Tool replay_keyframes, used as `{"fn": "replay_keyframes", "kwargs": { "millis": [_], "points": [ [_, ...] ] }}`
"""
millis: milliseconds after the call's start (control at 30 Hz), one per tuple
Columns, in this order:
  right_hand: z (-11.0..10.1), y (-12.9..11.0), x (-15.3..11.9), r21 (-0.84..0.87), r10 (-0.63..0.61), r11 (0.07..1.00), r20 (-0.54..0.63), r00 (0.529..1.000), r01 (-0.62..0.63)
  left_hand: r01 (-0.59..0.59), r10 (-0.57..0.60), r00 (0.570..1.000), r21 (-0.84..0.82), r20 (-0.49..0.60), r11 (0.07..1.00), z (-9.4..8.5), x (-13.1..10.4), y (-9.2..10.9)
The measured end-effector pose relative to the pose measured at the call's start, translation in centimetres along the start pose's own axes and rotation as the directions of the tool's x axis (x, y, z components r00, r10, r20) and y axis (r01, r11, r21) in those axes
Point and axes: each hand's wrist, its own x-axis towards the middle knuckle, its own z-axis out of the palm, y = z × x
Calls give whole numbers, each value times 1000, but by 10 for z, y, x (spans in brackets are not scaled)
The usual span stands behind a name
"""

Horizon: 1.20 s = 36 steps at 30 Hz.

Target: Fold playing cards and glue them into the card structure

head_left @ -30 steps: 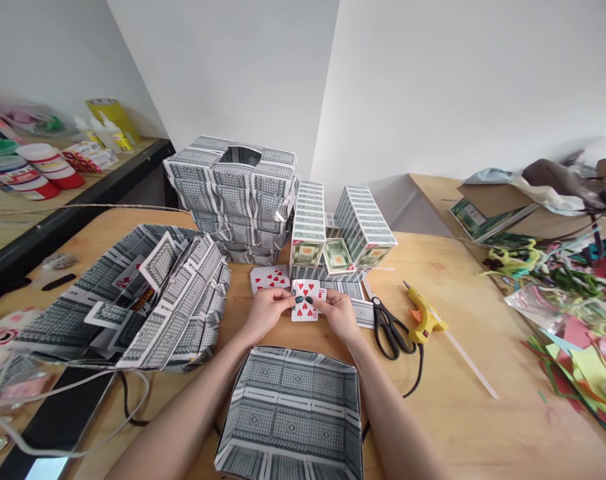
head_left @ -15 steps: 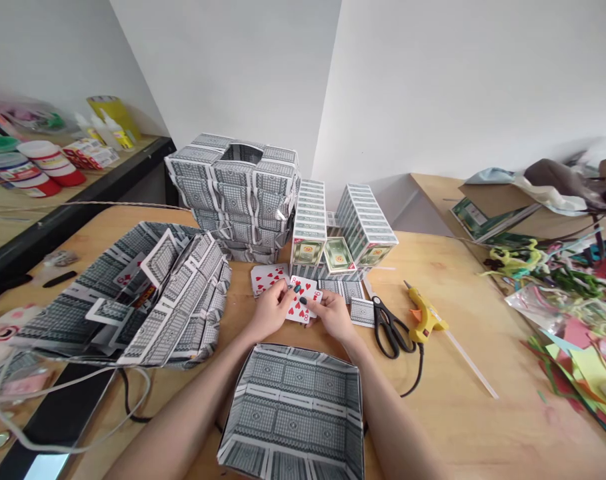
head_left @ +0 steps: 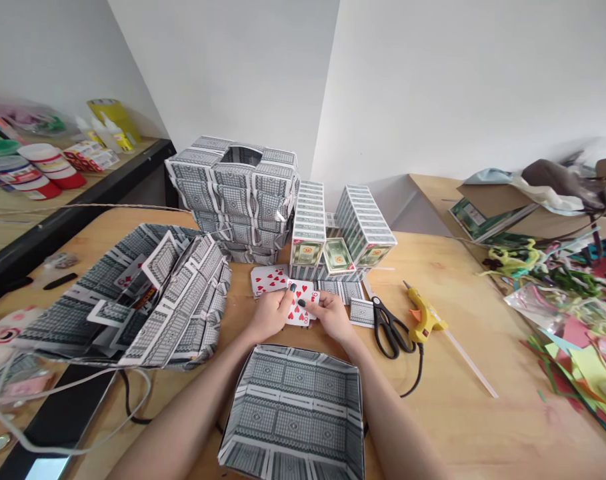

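Face-up playing cards with red hearts are pinched between my two hands, several overlapping by the look of their corners. My left hand grips their left edge, its thumb on the top face. On the right edge, my right hand is closed, thumb also on the face. Just behind my left hand lie more red-faced playing cards on the table. Below my hands, between my forearms, rests a shallow open tray made of grey-backed cards. Face-down cards lie right of my right hand.
Black-handled scissors and a yellow glue gun with a glue stick lie to the right. A tall card-covered box and stacked card packs stand behind. A larger card-built container holding loose cards sits left, near a white cable.
The held cards and both hands have shifted very slightly left and toward me. Both hands keep their grip, and the things around them stay in place.
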Motion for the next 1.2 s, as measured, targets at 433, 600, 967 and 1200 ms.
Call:
{"fn": "replay_keyframes", "kwargs": {
  "millis": [433,600,967,1200],
  "points": [
    [-1,1,1,-41,-24,999,-39,999,23,51,-51,999,-98,4,994,2,1,-2],
    [-1,1,1,-67,-14,998,-16,1000,13,4,-3,1000,52,-26,999,3,3,-1],
    [-3,3,-1,-55,-60,997,20,998,61,79,-78,996,-45,37,996,1,1,0],
    [-7,3,-1,-17,-58,998,-23,998,58,63,-46,997,-300,62,952,-4,7,-8]
  ]
}}
